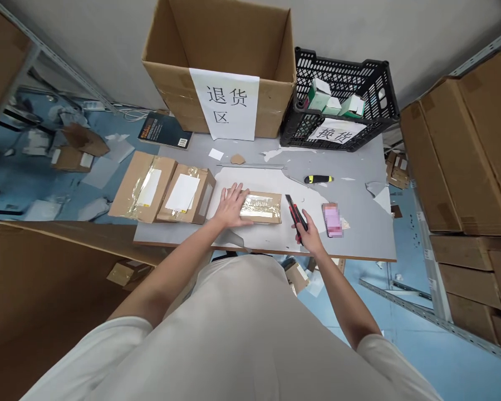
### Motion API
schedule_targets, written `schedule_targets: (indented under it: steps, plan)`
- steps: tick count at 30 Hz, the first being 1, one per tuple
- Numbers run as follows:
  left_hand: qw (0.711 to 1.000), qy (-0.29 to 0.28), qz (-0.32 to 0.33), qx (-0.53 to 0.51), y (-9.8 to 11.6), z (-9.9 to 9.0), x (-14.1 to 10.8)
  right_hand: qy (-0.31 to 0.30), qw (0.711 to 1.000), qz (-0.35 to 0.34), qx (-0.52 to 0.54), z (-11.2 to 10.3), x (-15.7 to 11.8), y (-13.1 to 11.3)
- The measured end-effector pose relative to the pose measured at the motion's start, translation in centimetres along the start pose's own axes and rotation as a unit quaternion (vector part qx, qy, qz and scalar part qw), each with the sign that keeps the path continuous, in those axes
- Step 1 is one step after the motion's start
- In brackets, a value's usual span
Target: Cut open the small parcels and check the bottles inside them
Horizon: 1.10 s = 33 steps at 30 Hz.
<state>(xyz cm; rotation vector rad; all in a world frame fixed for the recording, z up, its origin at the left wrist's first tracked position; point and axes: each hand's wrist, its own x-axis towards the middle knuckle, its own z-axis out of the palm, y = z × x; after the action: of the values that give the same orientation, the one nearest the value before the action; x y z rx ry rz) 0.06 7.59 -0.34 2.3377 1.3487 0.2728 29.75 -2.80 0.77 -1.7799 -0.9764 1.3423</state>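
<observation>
Steadies box (272,211) on bench (363,234) with spread left hand (232,208); wraps right hand (309,233) around cutter (294,214), near box's right end; seems barely begun, showing no clear cut in tape (256,207); leaves second box (186,189) taped too.

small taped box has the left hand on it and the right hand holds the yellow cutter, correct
Wrong colour: in the head view, the right hand holds a red and black cutter; the yellow cutter lies on the table.
</observation>
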Motion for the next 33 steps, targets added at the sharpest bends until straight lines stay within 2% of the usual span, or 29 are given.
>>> schedule_targets:
  steps: [4,6,11,18,22,27,33]
  plan:
    - [0.998,-0.056,-0.008,0.032,0.3,0.4,1.5,-0.035,0.999,0.018,-0.011,0.3,-1.7,0.7]
    - [0.998,-0.055,-0.014,0.031,0.3,0.7,1.5,-0.037,0.999,0.016,-0.021,0.7,-1.9,0.6]
    - [0.999,-0.041,-0.013,0.022,0.4,0.6,1.2,0.013,0.999,0.004,-0.041,0.9,-2.0,0.2]
    - [0.999,-0.033,-0.014,0.011,0.4,0.6,1.2,-0.016,0.999,0.028,-0.011,0.9,-2.0,0.3]
    - [1.000,-0.015,-0.009,-0.009,0.4,0.9,1.1,-0.066,0.997,0.037,0.014,-0.1,-1.6,0.3]
    - [1.000,-0.022,-0.018,0.012,0.5,1.1,0.9,-0.127,0.991,0.042,-0.024,-2.0,-1.0,0.0]
    - [1.000,-0.010,-0.015,0.002,0.2,1.6,0.7,-0.163,0.984,0.042,-0.061,-3.5,-1.5,-0.8]
